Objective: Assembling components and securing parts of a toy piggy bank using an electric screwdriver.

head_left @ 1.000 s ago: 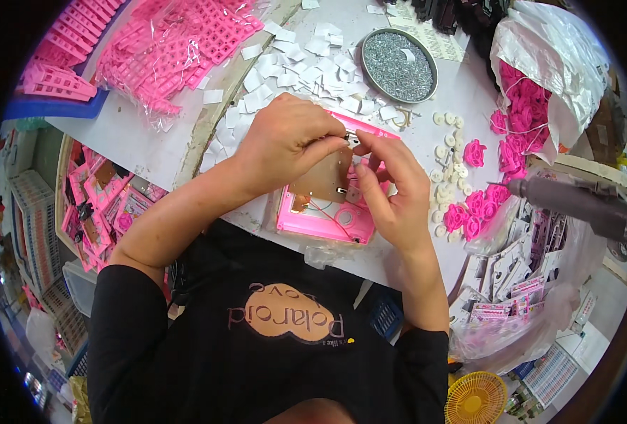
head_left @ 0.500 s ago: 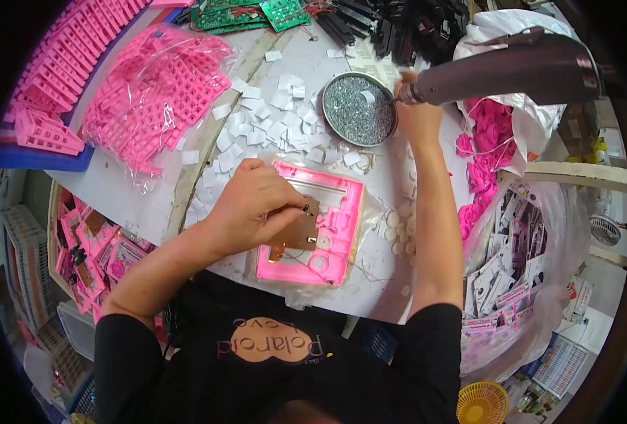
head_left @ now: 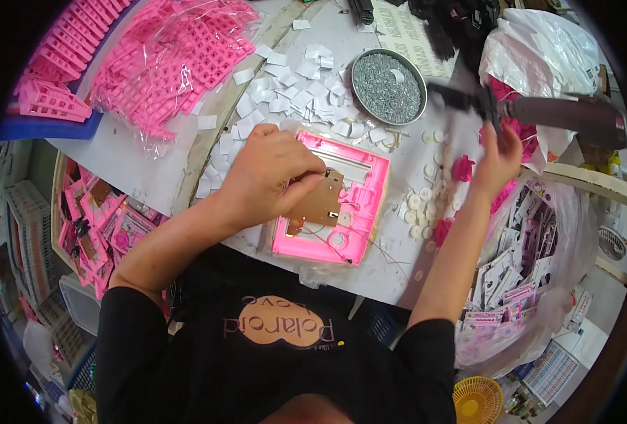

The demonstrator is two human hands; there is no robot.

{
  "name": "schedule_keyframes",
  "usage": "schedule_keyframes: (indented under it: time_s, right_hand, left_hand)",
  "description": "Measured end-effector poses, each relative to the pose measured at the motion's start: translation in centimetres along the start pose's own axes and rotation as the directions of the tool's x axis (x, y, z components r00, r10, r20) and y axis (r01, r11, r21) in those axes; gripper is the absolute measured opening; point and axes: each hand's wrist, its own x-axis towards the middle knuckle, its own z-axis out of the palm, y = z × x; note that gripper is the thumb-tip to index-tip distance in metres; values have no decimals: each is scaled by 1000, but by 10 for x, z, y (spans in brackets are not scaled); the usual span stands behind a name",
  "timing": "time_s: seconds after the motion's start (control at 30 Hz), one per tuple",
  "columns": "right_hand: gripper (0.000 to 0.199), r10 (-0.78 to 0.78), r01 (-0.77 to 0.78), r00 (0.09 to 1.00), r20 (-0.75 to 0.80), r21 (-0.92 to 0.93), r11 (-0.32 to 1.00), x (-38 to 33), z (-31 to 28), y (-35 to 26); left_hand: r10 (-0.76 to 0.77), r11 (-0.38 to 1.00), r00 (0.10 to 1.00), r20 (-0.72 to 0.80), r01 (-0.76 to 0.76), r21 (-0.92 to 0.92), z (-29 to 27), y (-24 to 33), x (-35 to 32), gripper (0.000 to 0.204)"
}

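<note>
Both hands show on my head feed, set well apart. On the left hand [head_left: 274,169], the palm is turned down, the wrist bent and the fingers curled in. Thumb and forefinger come together at the upper edge of a brown board [head_left: 319,201]; from here I cannot tell whether they pinch it or only press it. The left forearm slants up from the lower left.

On the right side of the frame, I see the right hand [head_left: 498,162] raised, its partly bent fingers pointing up toward a blurred black part [head_left: 470,99] beside the dark power driver [head_left: 568,120]. Whether those fingers have closed on anything, I cannot tell. The brown board lies over a pink housing [head_left: 377,194] at the centre, loose wires trailing right.

Above the housing, a round metal dish [head_left: 398,124] is filled with small screws [head_left: 389,85]. At upper right, a white bag [head_left: 539,53] spills pink flower-shaped pieces. A clear plastic bag [head_left: 571,268] at lower right holds white and pink parts. At upper left, a blue tray [head_left: 62,133] carries rows of pink frames [head_left: 62,53]; next to it, a transparent bag covers pink lattice parts [head_left: 186,60]. A bin [head_left: 57,201] at left contains pink assemblies [head_left: 101,226].
</note>
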Motion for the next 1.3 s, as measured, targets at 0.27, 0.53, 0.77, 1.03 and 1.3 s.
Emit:
schedule_keyframes:
  time_s: [0.27,0.53,0.77,1.03,1.3]
  right_hand:
    - [21,-235,253,967,97,-445,859,-52,-78,-49]
    - [18,130,-134,976,-174,-12,991,-18,-134,-35]
    - [17,210,-278,943,257,265,923,-117,-225,-83]
    - [32,-229,451,356,906,48,891,-122,-44,-202]
    - [78,-208,423,501,840,-28,906,-140,-13,-184]
  left_hand:
    - [31,999,999,28,-32,21,3,0,7,12]
    - [15,1000,1000,9,-15,20,6,6,6,10]
    - [-15,1000,1000,19,14,27,5,1,-1,9]
    - [-21,999,1000,15,20,35,-2,1,2,9]
    - [-50,998,998,29,50,-33,-2,-1,-4,10]
